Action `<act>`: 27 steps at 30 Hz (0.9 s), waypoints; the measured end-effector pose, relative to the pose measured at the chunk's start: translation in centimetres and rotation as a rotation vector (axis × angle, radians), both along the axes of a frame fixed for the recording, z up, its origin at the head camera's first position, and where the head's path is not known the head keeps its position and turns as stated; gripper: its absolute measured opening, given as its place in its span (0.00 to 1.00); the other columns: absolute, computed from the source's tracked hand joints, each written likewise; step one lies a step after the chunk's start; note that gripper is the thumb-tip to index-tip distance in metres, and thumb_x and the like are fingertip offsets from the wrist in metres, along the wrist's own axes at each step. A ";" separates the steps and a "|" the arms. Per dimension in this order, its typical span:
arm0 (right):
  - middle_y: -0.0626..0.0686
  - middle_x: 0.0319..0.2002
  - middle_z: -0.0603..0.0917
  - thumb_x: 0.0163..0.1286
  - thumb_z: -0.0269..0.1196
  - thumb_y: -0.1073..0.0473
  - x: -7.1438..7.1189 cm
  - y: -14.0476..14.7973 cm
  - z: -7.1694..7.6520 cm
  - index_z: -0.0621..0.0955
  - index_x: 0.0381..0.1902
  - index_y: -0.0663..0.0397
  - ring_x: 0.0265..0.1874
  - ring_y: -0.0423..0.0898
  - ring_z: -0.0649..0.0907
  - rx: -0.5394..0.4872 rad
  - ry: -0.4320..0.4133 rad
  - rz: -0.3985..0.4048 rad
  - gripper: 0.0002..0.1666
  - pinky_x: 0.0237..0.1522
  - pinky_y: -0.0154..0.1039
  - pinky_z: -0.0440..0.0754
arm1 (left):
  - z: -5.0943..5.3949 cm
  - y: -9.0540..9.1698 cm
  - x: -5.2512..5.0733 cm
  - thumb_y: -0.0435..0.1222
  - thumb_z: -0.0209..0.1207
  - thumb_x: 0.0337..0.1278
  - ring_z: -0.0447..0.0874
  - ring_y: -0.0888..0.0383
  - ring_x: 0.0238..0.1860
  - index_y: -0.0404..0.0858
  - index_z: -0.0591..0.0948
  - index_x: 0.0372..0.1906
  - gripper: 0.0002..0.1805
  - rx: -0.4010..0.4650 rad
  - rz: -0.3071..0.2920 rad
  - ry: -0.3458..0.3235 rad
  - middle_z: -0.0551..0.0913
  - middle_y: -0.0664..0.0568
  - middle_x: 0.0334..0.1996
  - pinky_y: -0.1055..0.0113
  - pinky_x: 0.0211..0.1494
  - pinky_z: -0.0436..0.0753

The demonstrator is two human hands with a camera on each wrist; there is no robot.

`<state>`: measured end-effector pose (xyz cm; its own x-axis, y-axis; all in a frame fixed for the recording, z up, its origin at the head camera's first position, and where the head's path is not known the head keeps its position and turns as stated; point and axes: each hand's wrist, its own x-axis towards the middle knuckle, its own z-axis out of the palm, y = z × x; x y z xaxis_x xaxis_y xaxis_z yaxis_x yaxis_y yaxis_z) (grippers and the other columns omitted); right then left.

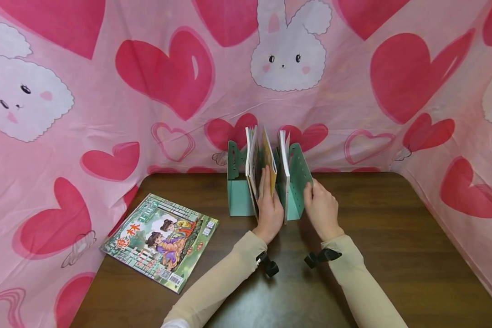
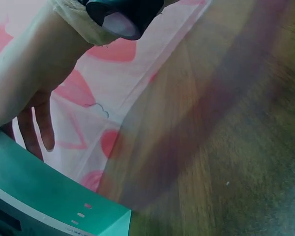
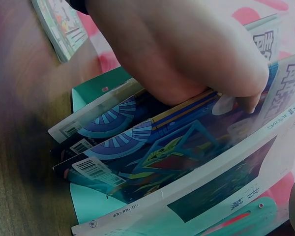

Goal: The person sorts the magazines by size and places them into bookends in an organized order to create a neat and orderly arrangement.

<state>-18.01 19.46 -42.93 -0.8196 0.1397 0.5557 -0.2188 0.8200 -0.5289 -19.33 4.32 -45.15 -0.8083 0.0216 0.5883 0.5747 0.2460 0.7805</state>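
Observation:
My left hand (image 1: 270, 210) reaches among the upright magazines, its fingers along the left side of a yellow-edged magazine (image 1: 269, 159) and its thumb on the other face, pinching it. In the right wrist view, that magazine's dark blue cover (image 3: 160, 147) shows below the left hand (image 3: 187, 54). My right hand (image 1: 323, 207) grips the right end plate of a green bookend (image 1: 299, 175); in the left wrist view, fingers (image 2: 43, 123) hang behind the green plate (image 2: 54, 184). A white-spined magazine (image 1: 284, 159) stands beside that plate. Another magazine (image 1: 250, 168) stands left of my left hand.
A children's magazine (image 1: 164, 241) lies flat on the brown table (image 1: 393, 246), left of the bookend. The bookend's left plate (image 1: 232, 159) stands upright. Behind the table hangs a pink cloth (image 1: 348, 100) with hearts and rabbits.

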 end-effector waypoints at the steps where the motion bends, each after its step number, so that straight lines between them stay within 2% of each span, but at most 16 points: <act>1: 0.68 0.33 0.85 0.81 0.53 0.59 0.0 0.0 0.0 0.79 0.36 0.65 0.25 0.66 0.85 0.000 -0.002 -0.002 0.16 0.24 0.62 0.81 | 0.0 0.0 -0.1 0.26 0.42 0.78 0.49 0.53 0.83 0.46 0.46 0.86 0.38 0.000 0.000 -0.004 0.49 0.43 0.84 0.48 0.79 0.63; 6: 0.68 0.33 0.85 0.81 0.53 0.59 0.0 0.0 0.0 0.79 0.36 0.66 0.24 0.66 0.84 0.000 -0.003 -0.003 0.15 0.23 0.62 0.80 | 0.3 0.1 -0.2 0.26 0.42 0.79 0.49 0.53 0.83 0.44 0.46 0.86 0.37 0.006 0.007 -0.032 0.49 0.41 0.84 0.47 0.80 0.61; 13: 0.67 0.30 0.84 0.81 0.54 0.60 0.1 0.0 -0.1 0.78 0.36 0.65 0.22 0.64 0.83 0.002 0.007 0.003 0.15 0.22 0.61 0.80 | 0.1 0.1 0.1 0.27 0.43 0.79 0.53 0.53 0.82 0.46 0.43 0.86 0.39 0.041 0.000 -0.077 0.48 0.50 0.85 0.45 0.80 0.62; 19: 0.66 0.30 0.84 0.81 0.54 0.60 0.0 0.0 -0.3 0.78 0.36 0.65 0.21 0.63 0.83 0.006 0.010 0.002 0.15 0.22 0.60 0.80 | 0.4 0.0 0.8 0.28 0.46 0.78 0.53 0.54 0.81 0.45 0.41 0.86 0.42 0.082 -0.002 -0.137 0.48 0.53 0.84 0.45 0.80 0.61; 27: 0.66 0.29 0.83 0.81 0.54 0.61 0.1 0.0 -0.1 0.78 0.37 0.66 0.21 0.63 0.83 0.001 0.010 0.012 0.14 0.23 0.61 0.82 | 1.6 -0.2 2.2 0.31 0.47 0.78 0.53 0.53 0.81 0.46 0.43 0.86 0.41 0.081 -0.030 -0.138 0.50 0.53 0.84 0.44 0.80 0.61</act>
<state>-17.94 19.42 -43.00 -0.8155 0.1294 0.5642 -0.2342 0.8175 -0.5261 -17.13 4.11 -43.60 -0.8813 0.0041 0.4726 0.4668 0.1635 0.8691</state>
